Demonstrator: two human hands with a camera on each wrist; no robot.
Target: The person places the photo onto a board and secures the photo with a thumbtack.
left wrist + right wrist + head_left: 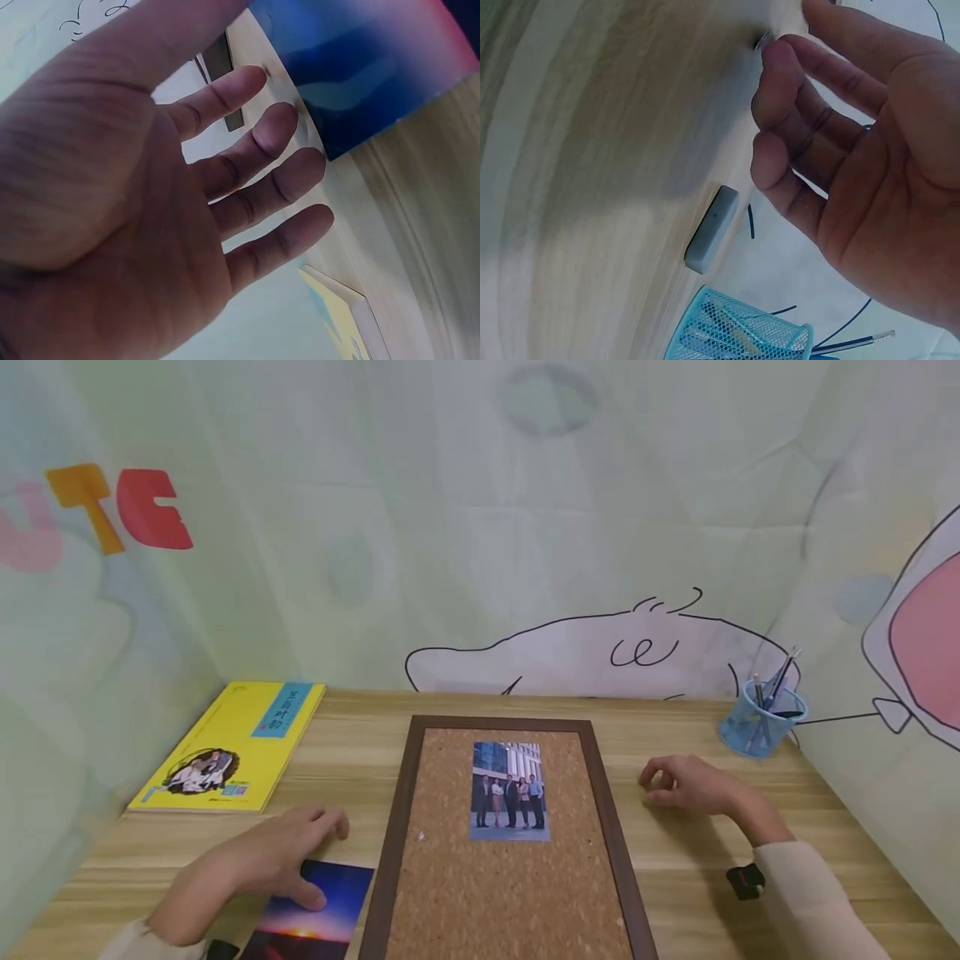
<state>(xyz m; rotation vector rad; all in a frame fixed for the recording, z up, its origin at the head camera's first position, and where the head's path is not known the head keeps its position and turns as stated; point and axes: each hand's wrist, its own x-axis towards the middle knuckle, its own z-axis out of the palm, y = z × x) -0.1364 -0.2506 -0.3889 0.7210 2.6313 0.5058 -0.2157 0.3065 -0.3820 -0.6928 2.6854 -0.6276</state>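
Observation:
A cork board [517, 893] in a dark brown frame lies in front of me, with a photo of a group of people [510, 793] on its upper part. To its left, my left hand [262, 860] hovers over a sunset photo [300, 918], thumb overlapping the print. Its fingers spread loosely in the left wrist view and grip nothing. Right of the board, my right hand [693, 787] is low over the table with loosely bent fingers. A small metallic thing [763, 40] shows at its fingertips in the right wrist view, too small to identify.
A yellow book [225, 752] lies at the back left of the wooden table [360, 752]. At the back right stands a blue mesh pen cup [753, 727] with several pens. A grey block [712, 229] lies near the cup. Printed cloth [375, 527] walls the table round.

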